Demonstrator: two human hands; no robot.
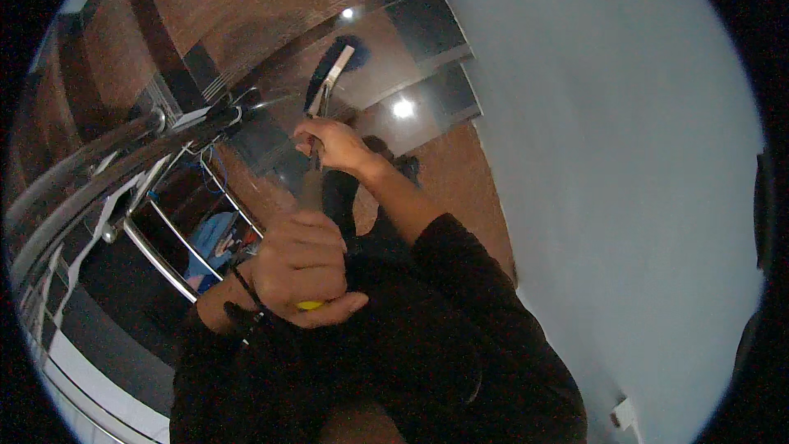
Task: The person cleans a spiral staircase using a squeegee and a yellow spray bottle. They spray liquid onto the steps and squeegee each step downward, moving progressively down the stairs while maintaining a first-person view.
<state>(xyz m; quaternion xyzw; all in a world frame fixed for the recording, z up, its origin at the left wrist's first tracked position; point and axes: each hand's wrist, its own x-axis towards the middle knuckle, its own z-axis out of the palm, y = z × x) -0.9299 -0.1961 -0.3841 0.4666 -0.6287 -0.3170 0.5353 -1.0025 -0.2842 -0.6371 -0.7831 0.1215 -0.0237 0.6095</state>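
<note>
A long-handled floor mop or broom, which of the two I cannot tell, runs away from me, with its handle (312, 190) between my hands. Its head (336, 74), a pale bar with dark blue material around it, is over the shiny stair steps. My left hand (302, 265) is closed around the near end of the handle, where a bit of yellow shows by the thumb. Farther along the shaft, my right hand (333, 143) grips it close to the head. My fingers hide parts of the handle.
A pale wall (604, 135) rises along the right side. Curved metal handrails (123, 166) and balusters stand at the left, with blue cloth-like material (212, 240) beyond them. Glossy brown and dark steps (425, 18) lie ahead. A small white fitting (624, 413) is low on the wall.
</note>
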